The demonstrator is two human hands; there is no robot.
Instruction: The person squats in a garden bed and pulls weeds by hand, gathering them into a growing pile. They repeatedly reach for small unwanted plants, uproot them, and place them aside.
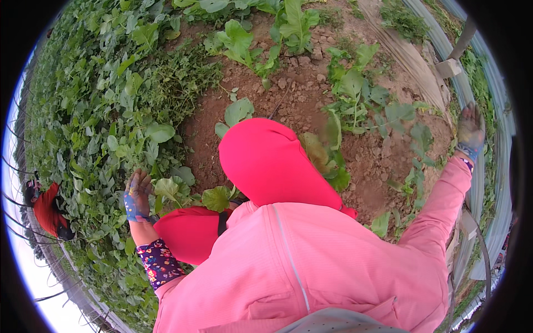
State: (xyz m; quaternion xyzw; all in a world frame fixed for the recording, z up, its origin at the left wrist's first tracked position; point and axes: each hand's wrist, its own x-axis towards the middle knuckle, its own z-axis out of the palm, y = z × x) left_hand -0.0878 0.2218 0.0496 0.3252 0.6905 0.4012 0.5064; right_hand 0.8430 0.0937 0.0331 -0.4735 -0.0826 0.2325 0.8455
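My left hand (pixel 138 195), in a soiled blue patterned glove, is held out beside my knee, above leafy green plants (pixel 166 187). Its fingers are extended and nothing shows in it. Far to the right, my right hand (pixel 471 130) wears a similar dirty glove; it is over or against the edge of the pale corrugated sheeting (pixel 476 179), contact unclear. Its fingers point up in the view, with no object visible. Between my hands are my red-trousered knees, and beyond them a small plant with a pale round root top (pixel 266 83) stands in reddish soil (pixel 306 87).
Dense leafy crop (pixel 95 104) covers the left side. More leafy plants (pixel 354 87) grow at the right of the soil. A light block (pixel 449 68) and a post (pixel 463 38) stand by the sheeting. Another person (pixel 48 210) in red bends at the far left.
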